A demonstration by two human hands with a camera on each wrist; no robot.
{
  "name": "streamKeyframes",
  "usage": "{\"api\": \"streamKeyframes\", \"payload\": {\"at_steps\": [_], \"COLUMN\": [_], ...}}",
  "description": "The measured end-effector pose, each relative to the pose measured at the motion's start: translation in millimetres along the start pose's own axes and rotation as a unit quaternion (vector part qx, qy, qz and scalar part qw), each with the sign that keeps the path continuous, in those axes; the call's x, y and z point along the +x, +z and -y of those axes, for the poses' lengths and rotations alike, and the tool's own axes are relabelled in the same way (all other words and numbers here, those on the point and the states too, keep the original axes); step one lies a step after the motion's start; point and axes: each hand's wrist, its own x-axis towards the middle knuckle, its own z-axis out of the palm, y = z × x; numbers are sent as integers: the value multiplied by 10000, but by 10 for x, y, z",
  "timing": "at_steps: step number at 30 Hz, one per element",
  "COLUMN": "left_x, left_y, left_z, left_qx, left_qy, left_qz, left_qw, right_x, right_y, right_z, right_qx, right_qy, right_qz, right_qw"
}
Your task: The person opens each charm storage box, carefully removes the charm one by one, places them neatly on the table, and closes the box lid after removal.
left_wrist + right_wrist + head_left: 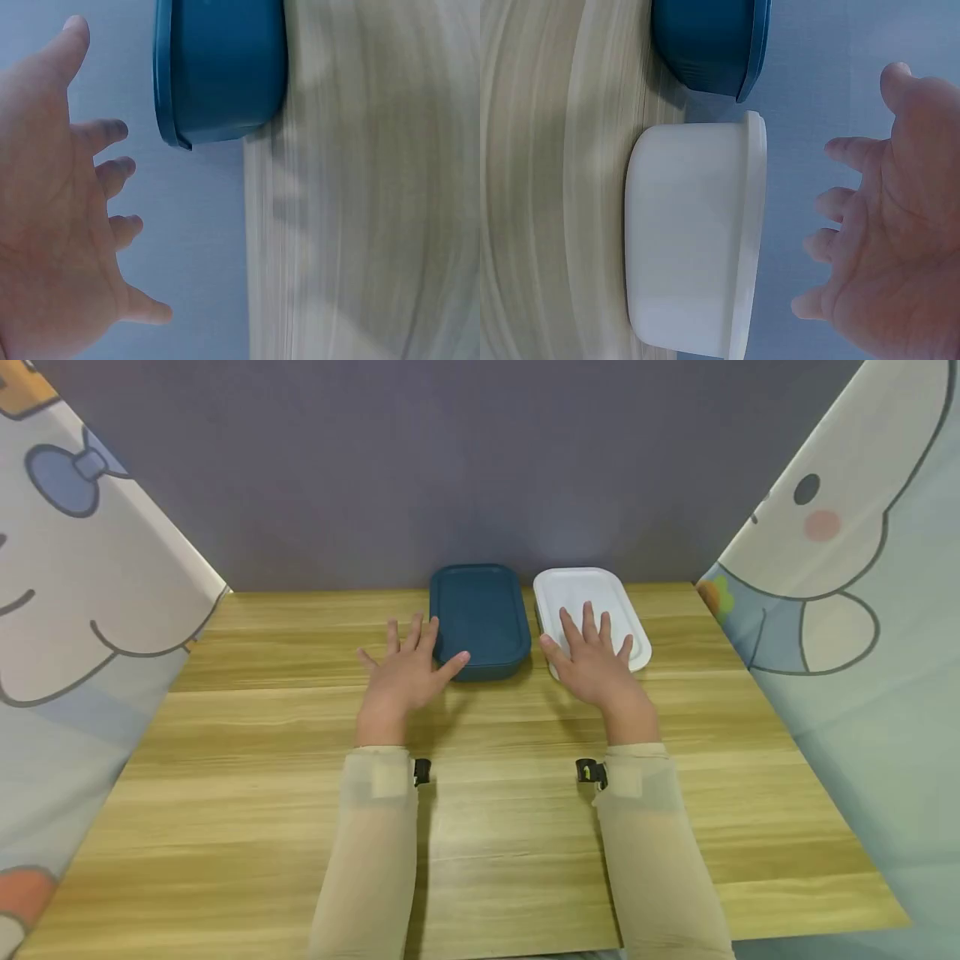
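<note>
Side by side at the far edge of the table stand a dark blue lidded container point(482, 610) and a white lidded container point(585, 589). My left hand point(405, 677), fingers spread, is over the table at the blue container's front left corner. In the left wrist view that hand point(56, 217) holds nothing and is apart from the blue container point(225, 71). Above the front of the white lid is my right hand point(596, 668), its fingers also spread. The right wrist view shows a gap between this hand point(900, 217) and the white container point(686, 236).
A wood-grain table point(510, 835) reaches toward me under both forearms. Behind the containers rises a grey wall panel point(480, 468). Cartoon-printed cloths hang at the left point(112, 577) and right point(847, 585). A narrow strip of table separates the two containers.
</note>
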Motion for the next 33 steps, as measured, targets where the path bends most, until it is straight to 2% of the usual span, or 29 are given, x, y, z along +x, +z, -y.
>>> {"api": "streamKeyframes", "payload": {"at_steps": [6, 16, 21, 26, 33], "left_x": [27, 14, 9, 9, 44], "left_y": [8, -30, -37, -15, 40], "left_z": [-72, -115, -112, -108, -92], "left_qx": [-54, -51, -74, -315, -692], "left_qy": [116, 123, 75, 116, 118], "left_qz": [-79, 9, 49, 119, 155], "left_qw": [9999, 9999, 9999, 9994, 9974], "right_x": [-36, -8, 37, 103, 164], "right_y": [-33, -57, -13, 59, 173], "right_z": [-51, 34, 111, 218, 309], "right_qx": [-12, 64, 467, 949, 1050], "right_qy": [60, -85, -404, -712, -806], "right_qz": [-115, -80, -107, -90, 27], "right_qw": [9999, 9999, 9980, 9929, 9912]}}
